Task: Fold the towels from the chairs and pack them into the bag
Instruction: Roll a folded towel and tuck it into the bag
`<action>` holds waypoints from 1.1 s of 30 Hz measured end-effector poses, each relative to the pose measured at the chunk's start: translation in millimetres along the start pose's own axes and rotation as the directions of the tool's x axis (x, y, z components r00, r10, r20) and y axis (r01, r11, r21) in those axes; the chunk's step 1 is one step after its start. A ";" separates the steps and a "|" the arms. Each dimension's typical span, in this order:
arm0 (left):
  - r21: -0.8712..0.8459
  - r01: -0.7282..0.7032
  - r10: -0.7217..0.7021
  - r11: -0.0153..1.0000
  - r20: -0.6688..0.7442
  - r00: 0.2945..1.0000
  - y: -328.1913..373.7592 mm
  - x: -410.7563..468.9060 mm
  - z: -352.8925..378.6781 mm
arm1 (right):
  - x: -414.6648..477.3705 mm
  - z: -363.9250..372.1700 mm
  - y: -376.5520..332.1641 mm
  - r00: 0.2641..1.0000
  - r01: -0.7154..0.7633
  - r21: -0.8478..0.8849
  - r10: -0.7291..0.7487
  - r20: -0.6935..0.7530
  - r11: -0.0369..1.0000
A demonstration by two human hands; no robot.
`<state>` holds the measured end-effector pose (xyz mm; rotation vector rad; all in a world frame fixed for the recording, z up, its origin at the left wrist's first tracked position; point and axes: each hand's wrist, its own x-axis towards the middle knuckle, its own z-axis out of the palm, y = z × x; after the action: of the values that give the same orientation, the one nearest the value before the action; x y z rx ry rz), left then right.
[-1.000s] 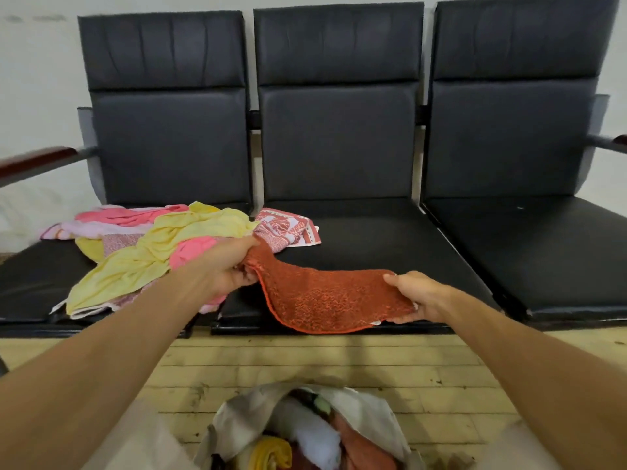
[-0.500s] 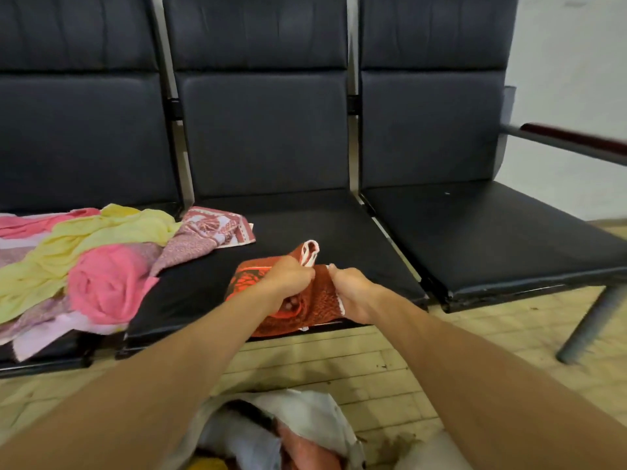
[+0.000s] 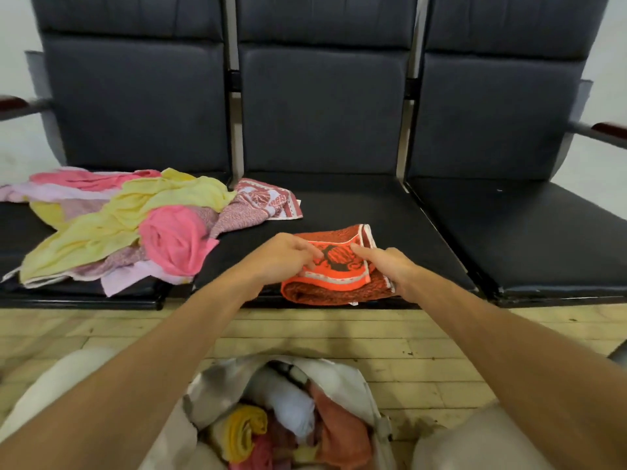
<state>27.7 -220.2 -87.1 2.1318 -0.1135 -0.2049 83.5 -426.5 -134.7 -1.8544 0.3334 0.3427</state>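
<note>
An orange-red patterned towel [image 3: 339, 266] lies folded at the front edge of the middle black seat [image 3: 356, 205]. My left hand [image 3: 285, 256] pinches its left side with curled fingers. My right hand [image 3: 386, 268] rests on its right side, index finger laid straight across the top layer. A loose pile of yellow, pink and lilac towels [image 3: 129, 225] covers the left seat, and a red-and-white patterned towel [image 3: 264, 201] spills onto the middle seat. The pale open bag [image 3: 339, 378] stands on the floor below my arms, with several rolled towels [image 3: 244, 432] inside.
Three black chairs are joined in a row against a white wall, and the right seat [image 3: 526, 232] is bare. Wooden armrests [image 3: 610, 130] stick out at both ends. Yellowish floor planks [image 3: 339, 334] run between the seats and the bag.
The orange towel went from stretched out between both hands, to doubled over with the hands together, to lying folded on the seat. My hands have shifted to its two sides.
</note>
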 end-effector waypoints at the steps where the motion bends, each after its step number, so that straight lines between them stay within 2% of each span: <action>1: 0.051 -0.027 0.026 0.998 0.017 1.000 0.2 -1.7 -5.3 | -2.9 0.5 -2.1 0.999 0.041 -0.055 -0.041 0.000 0.998; 4: 0.090 -0.095 0.091 0.991 0.052 0.994 3.4 -9.3 -20.8 | -7.8 -0.3 -3.9 0.981 0.180 -0.235 -0.193 -0.034 0.955; 8: 0.078 -0.167 0.167 0.983 0.010 0.986 3.3 -20.1 -38.6 | -29.6 3.9 -17.4 0.925 0.325 -0.517 -0.381 -0.002 0.792; 13: 0.087 -0.246 0.254 0.965 -0.105 0.961 -3.2 -25.7 -56.9 | -60.5 10.1 -47.0 0.845 0.468 -0.535 -0.533 0.039 0.704; 15: 0.128 -0.288 0.306 0.949 -0.159 0.939 -4.0 -32.9 -58.5 | -75.5 15.5 -56.4 0.803 0.540 -0.556 -0.584 0.116 0.632; 18: 0.310 -0.439 0.508 0.843 -0.193 0.839 -4.6 -48.1 -58.2 | -91.8 22.5 -60.4 0.772 0.593 -0.600 -0.591 0.234 0.537; 20: 0.504 -0.499 0.621 0.705 -0.099 0.778 -6.9 -57.4 -56.5 | -103.8 28.0 -59.0 0.758 0.621 -0.608 -0.576 0.305 0.495; 22: 0.695 -0.438 0.601 0.570 0.011 0.799 -11.1 -64.3 -49.9 | -115.1 33.8 -58.7 0.708 0.678 -0.620 -0.578 0.406 0.395; 24: 0.812 -0.370 0.546 0.451 0.077 0.834 -17.1 -67.8 -42.0 | -123.5 38.2 -59.2 0.652 0.729 -0.615 -0.582 0.487 0.301; 27: 0.857 -0.344 0.494 0.384 0.124 0.861 -20.8 -66.7 -35.7 | -130.7 36.7 -56.7 0.604 0.778 -0.590 -0.520 0.604 0.218; 29: 0.840 -0.365 0.435 0.401 0.176 0.883 -14.9 -65.2 -33.9 | -135.7 31.8 -53.5 0.602 0.785 -0.583 -0.472 0.644 0.207; 32: 0.726 -0.336 0.230 0.600 0.246 0.942 -4.5 -67.7 -32.9 | -139.8 20.2 -52.5 0.623 0.776 -0.579 -0.450 0.640 0.252; 33: 0.688 -0.330 0.206 0.646 0.259 0.944 -2.6 -68.2 -33.4 | -139.4 15.5 -51.9 0.633 0.769 -0.578 -0.457 0.625 0.274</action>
<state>-32.8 -180.2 -64.7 2.8540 -0.7176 -0.1637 -24.9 -388.4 -39.0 -2.5903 -1.0389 0.2505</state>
